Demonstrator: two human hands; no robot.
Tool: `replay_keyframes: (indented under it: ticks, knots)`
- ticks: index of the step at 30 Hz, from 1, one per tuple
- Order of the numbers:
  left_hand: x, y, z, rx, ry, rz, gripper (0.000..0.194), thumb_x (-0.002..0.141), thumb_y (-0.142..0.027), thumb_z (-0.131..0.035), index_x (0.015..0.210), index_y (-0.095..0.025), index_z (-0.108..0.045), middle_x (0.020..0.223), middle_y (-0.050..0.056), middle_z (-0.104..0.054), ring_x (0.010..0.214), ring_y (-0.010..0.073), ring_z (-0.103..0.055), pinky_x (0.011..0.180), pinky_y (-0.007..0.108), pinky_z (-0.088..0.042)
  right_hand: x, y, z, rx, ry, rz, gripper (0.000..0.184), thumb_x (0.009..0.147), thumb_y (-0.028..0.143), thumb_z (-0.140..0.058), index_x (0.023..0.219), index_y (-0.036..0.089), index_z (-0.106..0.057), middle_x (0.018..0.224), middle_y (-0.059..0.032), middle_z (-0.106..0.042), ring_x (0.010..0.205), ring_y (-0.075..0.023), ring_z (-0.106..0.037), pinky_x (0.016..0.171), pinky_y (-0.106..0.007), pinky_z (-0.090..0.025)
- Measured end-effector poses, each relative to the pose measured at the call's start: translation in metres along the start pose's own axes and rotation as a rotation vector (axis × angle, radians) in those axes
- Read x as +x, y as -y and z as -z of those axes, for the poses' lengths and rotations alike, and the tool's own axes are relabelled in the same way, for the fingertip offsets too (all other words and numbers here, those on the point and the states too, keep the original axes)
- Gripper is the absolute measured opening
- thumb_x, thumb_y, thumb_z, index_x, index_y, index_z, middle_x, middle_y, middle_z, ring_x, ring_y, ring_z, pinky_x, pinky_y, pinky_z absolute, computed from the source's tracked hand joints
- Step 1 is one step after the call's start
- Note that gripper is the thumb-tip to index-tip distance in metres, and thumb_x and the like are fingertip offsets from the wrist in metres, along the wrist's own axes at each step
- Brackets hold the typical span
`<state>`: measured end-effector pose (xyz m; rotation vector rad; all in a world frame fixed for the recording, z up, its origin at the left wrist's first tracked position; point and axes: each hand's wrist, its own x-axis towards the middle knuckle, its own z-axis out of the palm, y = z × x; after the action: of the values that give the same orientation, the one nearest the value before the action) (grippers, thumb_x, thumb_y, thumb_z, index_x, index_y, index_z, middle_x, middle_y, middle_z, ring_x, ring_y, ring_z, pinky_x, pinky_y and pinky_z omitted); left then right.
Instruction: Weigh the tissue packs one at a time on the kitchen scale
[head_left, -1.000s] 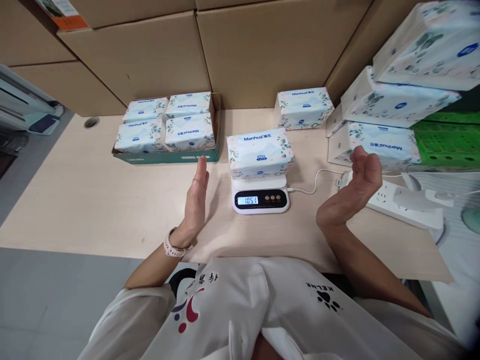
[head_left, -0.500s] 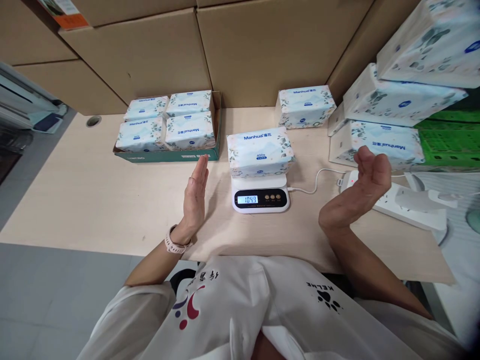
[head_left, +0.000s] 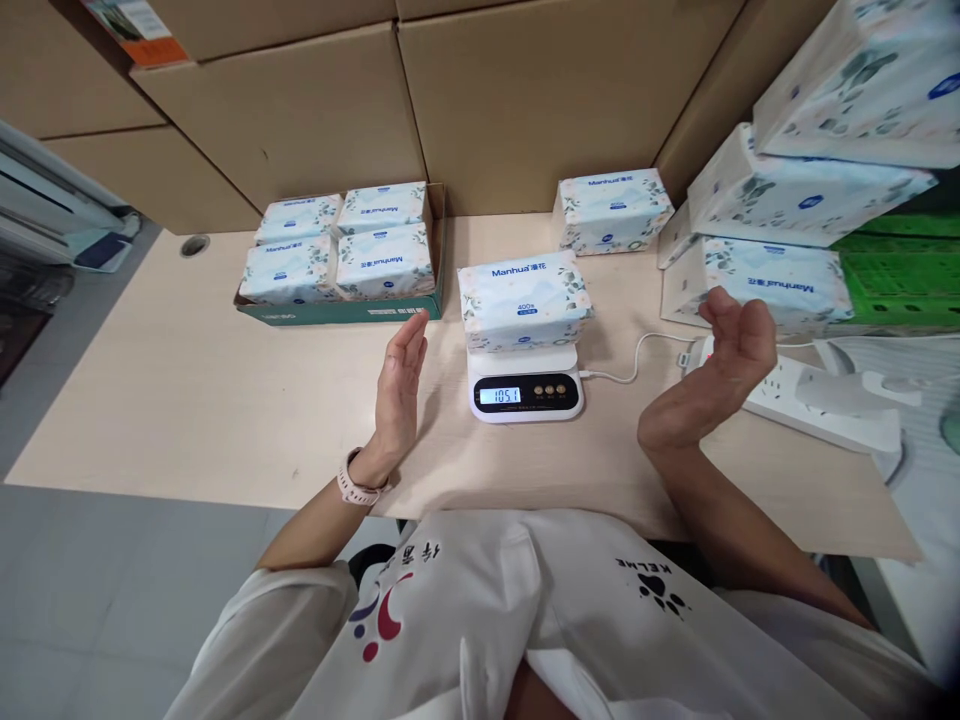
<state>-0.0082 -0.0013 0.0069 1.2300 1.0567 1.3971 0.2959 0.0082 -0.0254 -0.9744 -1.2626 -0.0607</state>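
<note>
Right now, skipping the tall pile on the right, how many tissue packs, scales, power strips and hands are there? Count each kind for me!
Tissue packs: 6 (4 in the green-fronted open box, 1 on the scale, 1 standing alone)
Digital scale: 1
Power strip: 1
Hands: 2 (left hand, right hand)
Total: 10

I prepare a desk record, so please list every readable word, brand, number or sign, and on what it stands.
"Manhua 漫花": tissue pack on digital scale, several other tissue packs.
"400": same pack; next character unclear.
"105.1": scale display; dot faint.
"KELME": white shirt, beside paw print.
Too small or blurred: scale button labels, packs' blue ovals, print on green tray, carton label, shirt's Chinese characters.
</note>
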Motion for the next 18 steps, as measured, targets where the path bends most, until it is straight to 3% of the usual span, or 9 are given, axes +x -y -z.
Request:
replay_keyframes:
  ticks: [9, 18]
  knots:
    - [-0.0024, 0.0008, -0.0018, -0.009, 0.022, 0.023, 0.064, 0.1, -0.075, -0.042, 0.144, -0.031, -0.058, 0.168, 0.005, -0.048, 0.163, 0.0239, -0.034, 0.138, 0.044, -0.024, -0.0018, -0.0009, -0.0001, 0.021, 0.041, -0.006, 0.061, 0.104, 0.052, -0.025, 0.154, 0.024, -0.044, 0.148, -0.0139, -0.057, 0.142, -0.0347, -0.056, 0.121, -0.067, -0.039]
    - [-0.0039, -0.0001, -0.0016, -0.011, 0.038, 0.044, 0.067, 0.099, -0.077, -0.042, 0.146, -0.031, -0.056, 0.169, 0.006, -0.046, 0.165, 0.0247, -0.032, 0.138, 0.046, -0.023, -0.0028, 0.0014, 0.0003, 0.005, 0.172, -0.065, 0.062, 0.105, 0.054, -0.025, 0.158, 0.026, -0.039, 0.151, -0.0147, -0.058, 0.142, -0.0326, -0.058, 0.122, -0.065, -0.04]
